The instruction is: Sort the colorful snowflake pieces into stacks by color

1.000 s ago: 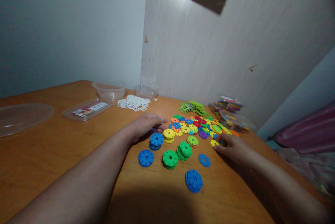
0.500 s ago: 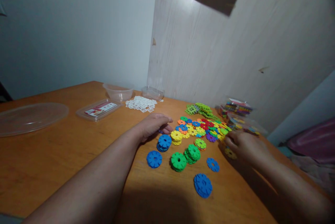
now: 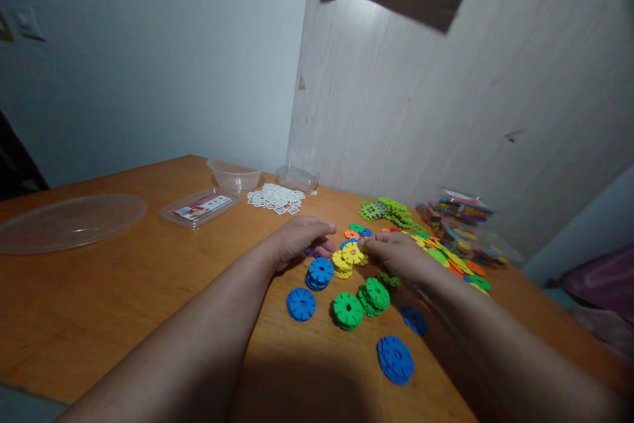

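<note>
Coloured plastic interlocking discs lie spread on a wooden table (image 3: pixel 99 291). My left hand (image 3: pixel 300 239) rests palm down, fingers curled, beside a small stack of yellow discs (image 3: pixel 343 264); something purple shows under its fingertips. My right hand (image 3: pixel 396 255) has come over the mixed pile (image 3: pixel 446 255) and pinches a yellow disc (image 3: pixel 352 252) just above the yellow stack. In front of the hands lie sorted blue stacks (image 3: pixel 320 272), a single blue disc (image 3: pixel 301 303), green stacks (image 3: pixel 369 297) and another blue stack (image 3: pixel 395 359).
At the back are a heap of white square pieces (image 3: pixel 276 198), a clear bowl (image 3: pixel 235 175), a clear lidded box (image 3: pixel 297 179), a flat clear tray with a card (image 3: pixel 203 207) and a large clear lid (image 3: pixel 69 221). Green pieces (image 3: pixel 389 208) and a packet of coloured pieces (image 3: pixel 463 206) lie right.
My right hand moved left from the far edge of the mixed pile to the yellow stack, carrying a yellow disc. The left hand stayed put. The camera view shifted slightly.
</note>
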`<state>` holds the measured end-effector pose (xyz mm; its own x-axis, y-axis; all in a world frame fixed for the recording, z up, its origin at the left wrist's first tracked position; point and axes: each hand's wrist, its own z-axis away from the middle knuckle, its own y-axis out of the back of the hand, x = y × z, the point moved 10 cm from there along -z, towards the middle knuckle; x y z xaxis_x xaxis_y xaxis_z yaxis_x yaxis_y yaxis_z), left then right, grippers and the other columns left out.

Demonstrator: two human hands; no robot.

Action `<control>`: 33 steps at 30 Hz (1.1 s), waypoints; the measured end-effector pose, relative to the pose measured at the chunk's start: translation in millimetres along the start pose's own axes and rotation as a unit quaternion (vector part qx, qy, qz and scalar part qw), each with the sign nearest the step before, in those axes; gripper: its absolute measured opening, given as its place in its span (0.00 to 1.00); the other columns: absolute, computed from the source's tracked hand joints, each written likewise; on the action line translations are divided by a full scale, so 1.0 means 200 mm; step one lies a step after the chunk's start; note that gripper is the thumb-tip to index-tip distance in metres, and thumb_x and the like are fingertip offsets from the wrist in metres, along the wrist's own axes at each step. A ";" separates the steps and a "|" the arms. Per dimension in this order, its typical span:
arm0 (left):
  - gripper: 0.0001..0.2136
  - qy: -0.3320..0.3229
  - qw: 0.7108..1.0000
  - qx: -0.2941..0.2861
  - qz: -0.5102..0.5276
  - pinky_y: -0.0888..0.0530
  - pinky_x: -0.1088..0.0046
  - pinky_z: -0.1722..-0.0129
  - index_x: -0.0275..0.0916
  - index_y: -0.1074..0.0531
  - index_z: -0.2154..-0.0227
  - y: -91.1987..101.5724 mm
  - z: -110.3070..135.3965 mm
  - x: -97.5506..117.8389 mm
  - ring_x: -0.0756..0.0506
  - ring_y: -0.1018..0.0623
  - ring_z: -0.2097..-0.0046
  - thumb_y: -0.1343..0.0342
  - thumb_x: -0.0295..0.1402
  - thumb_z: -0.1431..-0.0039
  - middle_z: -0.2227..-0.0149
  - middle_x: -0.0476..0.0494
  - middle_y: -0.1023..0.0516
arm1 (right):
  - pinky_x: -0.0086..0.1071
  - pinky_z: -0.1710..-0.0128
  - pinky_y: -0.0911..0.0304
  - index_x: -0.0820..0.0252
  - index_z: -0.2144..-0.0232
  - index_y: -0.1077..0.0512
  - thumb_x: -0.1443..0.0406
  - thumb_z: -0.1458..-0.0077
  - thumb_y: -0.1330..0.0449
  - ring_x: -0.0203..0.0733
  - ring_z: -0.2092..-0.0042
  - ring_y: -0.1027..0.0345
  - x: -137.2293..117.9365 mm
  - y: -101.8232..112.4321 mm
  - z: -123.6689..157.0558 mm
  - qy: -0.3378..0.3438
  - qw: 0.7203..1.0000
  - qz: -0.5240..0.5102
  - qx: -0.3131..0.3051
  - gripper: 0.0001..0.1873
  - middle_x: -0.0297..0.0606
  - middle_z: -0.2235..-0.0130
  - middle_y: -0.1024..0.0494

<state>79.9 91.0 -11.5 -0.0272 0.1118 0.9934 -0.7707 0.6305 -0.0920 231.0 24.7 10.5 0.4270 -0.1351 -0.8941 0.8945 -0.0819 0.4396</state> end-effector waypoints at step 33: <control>0.12 -0.042 0.979 0.200 -0.002 0.28 0.72 0.71 0.36 0.30 0.67 0.24 0.00 0.04 0.49 0.24 0.75 0.48 0.40 0.41 0.73 0.42 0.23 | 0.31 0.78 0.50 0.58 0.78 0.32 0.44 0.58 0.38 0.40 0.75 0.37 0.59 0.78 0.29 -0.086 0.916 0.366 0.140 0.23 0.37 0.77 0.27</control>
<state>43.0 122.0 -7.0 -0.0634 0.0357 0.9973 -0.9578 0.2784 -0.0709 412.5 -61.8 -21.6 0.8507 -0.4057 -0.3341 0.2968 -0.1538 0.9425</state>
